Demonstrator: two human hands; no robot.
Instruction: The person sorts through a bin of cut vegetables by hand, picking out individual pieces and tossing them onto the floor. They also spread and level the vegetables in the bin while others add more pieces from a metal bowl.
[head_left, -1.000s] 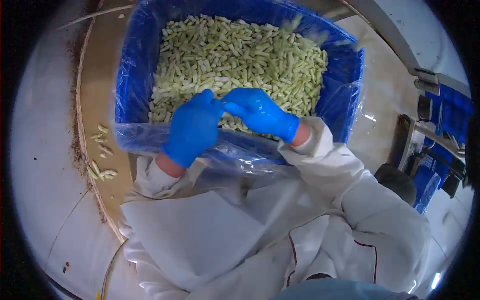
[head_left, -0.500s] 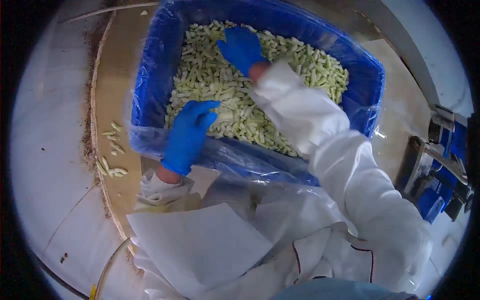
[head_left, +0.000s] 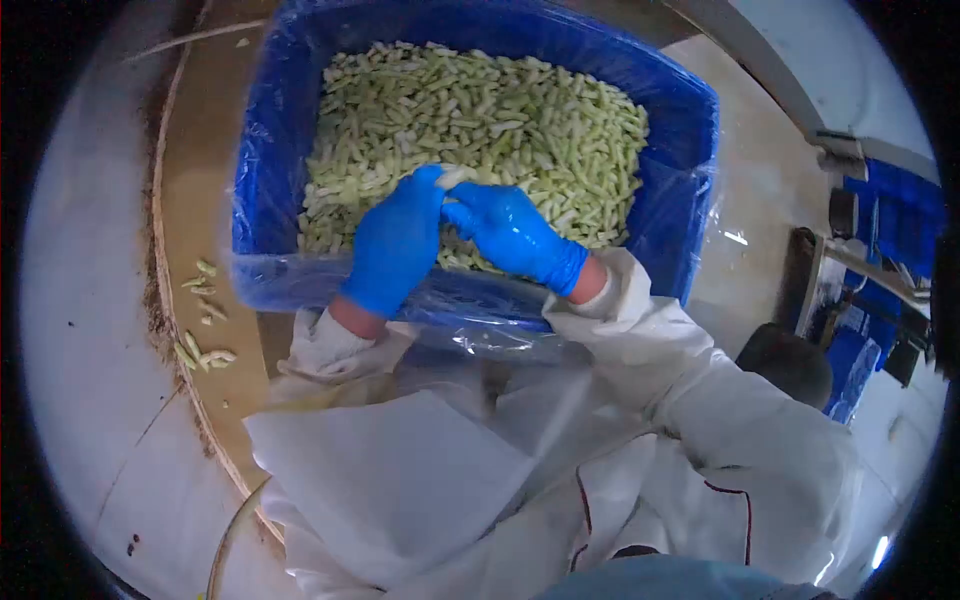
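Observation:
A blue bin lined with clear plastic holds a heap of pale green, finger-shaped pieces. Over the near part of the heap, my two blue-gloved hands meet. A pale piece shows between their fingertips. My left hand has its fingers closed at the left end of this piece. From the right, my right hand reaches in with bent fingers pinched on the piece. The undersides of the fingers are hidden.
Several loose green pieces lie on the tan floor strip left of the bin. Blue crates and a dark rounded object stand at the right. A white sheet covers my front.
My right hand has come back from the far part of the heap to meet my left hand. A pale piece now shows between them. The view has shifted, with the bin further left.

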